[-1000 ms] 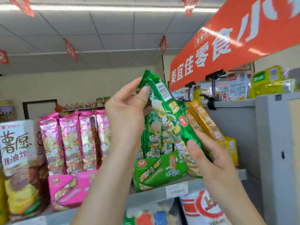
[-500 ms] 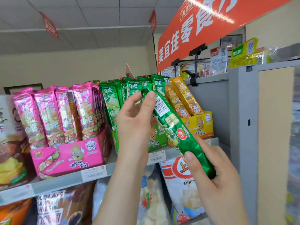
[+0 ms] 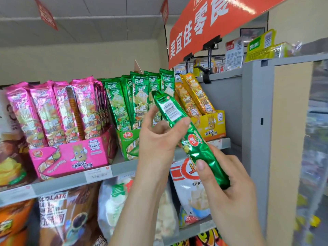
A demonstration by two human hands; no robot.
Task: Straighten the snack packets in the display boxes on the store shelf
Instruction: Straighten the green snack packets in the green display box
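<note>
The pink display box point(image 3: 71, 157) stands on the shelf point(image 3: 58, 183) as before, its packets upright. Next comes the green display box point(image 3: 126, 144) with its standing row. My left hand point(image 3: 156, 141) keeps its grip pinched on the upper half of the green packet point(image 3: 195, 146) (label side facing me). A second ago the packet was up at the row's tops; now it slants lower, in front of the boxes. My right hand point(image 3: 230, 192) still clasps its lower end, with the yellow display box point(image 3: 211, 125) behind.
</note>
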